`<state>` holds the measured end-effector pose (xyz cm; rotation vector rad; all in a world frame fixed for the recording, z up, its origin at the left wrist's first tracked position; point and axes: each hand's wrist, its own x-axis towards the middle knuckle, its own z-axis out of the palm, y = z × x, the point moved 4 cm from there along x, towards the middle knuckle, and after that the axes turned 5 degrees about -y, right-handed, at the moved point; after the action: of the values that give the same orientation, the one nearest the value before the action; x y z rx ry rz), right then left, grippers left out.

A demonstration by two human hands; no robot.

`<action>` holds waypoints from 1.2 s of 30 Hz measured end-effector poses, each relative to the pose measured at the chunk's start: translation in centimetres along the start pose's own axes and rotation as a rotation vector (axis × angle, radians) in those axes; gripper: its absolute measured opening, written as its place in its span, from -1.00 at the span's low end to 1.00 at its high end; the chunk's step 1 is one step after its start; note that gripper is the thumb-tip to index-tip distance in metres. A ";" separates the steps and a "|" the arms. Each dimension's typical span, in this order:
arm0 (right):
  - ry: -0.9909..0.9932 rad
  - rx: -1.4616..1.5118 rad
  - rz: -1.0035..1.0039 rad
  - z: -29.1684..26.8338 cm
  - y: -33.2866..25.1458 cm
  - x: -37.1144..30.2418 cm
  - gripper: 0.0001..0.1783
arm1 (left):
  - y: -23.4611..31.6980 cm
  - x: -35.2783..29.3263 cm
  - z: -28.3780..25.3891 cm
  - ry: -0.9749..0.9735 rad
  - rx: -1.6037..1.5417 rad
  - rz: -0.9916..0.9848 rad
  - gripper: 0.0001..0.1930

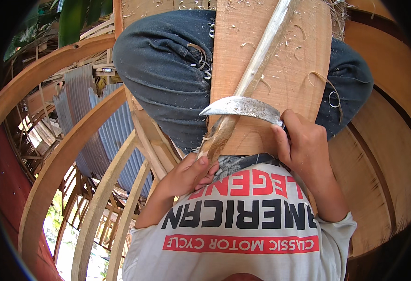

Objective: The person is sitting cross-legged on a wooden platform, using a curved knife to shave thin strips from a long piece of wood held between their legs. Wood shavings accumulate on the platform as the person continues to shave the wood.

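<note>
My left hand point(189, 175) is closed around the near end of a long wooden stick point(260, 58). The stick slants away to the upper right, partly pale and shaved, with darker bark-like wood near my fingers. My right hand point(304, 140) grips a curved, sickle-like knife point(245, 105); its handle is hidden in my fist. The blade crosses over the stick, its pointed tip toward the left. Under both lies a broad wooden board point(301, 77) over my lap, with thin curled shavings point(299, 52) on it.
My bent legs in dark jeans point(163, 79) flank the board, with shavings on them. Curved wooden ribs point(65, 154) stand at the left, with corrugated metal sheets point(114, 136) and scrap wood beyond. Curved planks point(369, 187) form a wall at the right.
</note>
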<state>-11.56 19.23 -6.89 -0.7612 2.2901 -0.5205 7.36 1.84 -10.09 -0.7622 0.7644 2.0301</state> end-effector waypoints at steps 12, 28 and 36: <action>0.326 -0.094 0.280 -5.1 7.4 2.9 -0.71 | -0.5 -0.2 -0.3 0.005 0.015 0.012 -0.40; 0.235 -0.092 0.084 -2.4 3.3 3.4 -0.72 | 0.1 0.2 -0.4 -0.022 -0.037 0.001 -0.38; 0.091 0.041 0.041 -2.5 1.1 1.4 -0.76 | -0.1 0.2 -0.4 -0.010 0.028 0.019 -0.32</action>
<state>-14.58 19.57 -6.34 -0.6819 2.3654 -0.5928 7.45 1.65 -10.52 -0.7312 0.7959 2.0338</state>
